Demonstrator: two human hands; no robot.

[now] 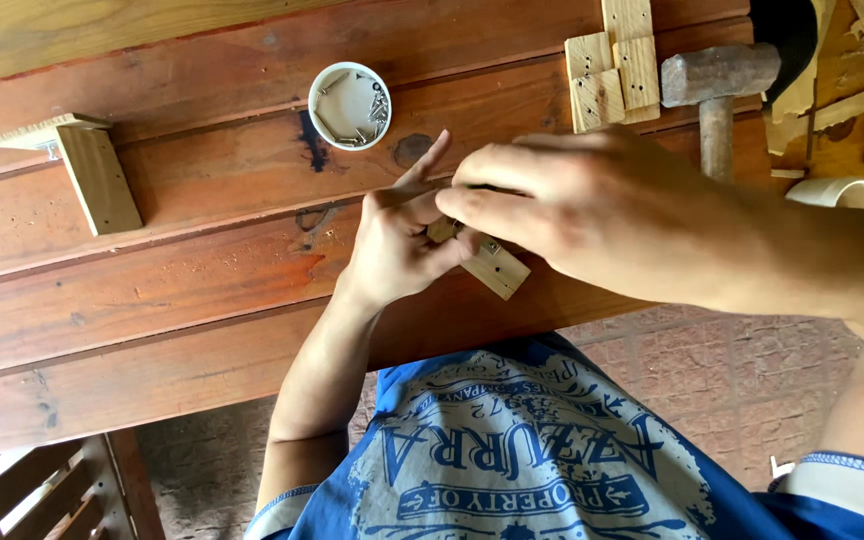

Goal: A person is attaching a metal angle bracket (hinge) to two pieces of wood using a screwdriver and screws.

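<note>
Over the front edge of a reddish plank table point(152, 300), my left hand point(397, 235) grips a small pale wooden block point(497, 268) with tiny holes in it. My right hand point(572, 205) comes in from the right and pinches at the top of the same block, fingertips meeting those of the left hand. A small metal piece shows between the fingers; what it is cannot be told. Most of the block is hidden under my fingers.
A white cup point(350, 105) of nails stands at the back middle. A T-shaped wooden piece point(87, 165) lies at left. Drilled wooden blocks point(612, 65) and a hammer point(717, 85) lie at the back right, with wood scraps point(842, 70) and another white cup point(837, 192) beyond.
</note>
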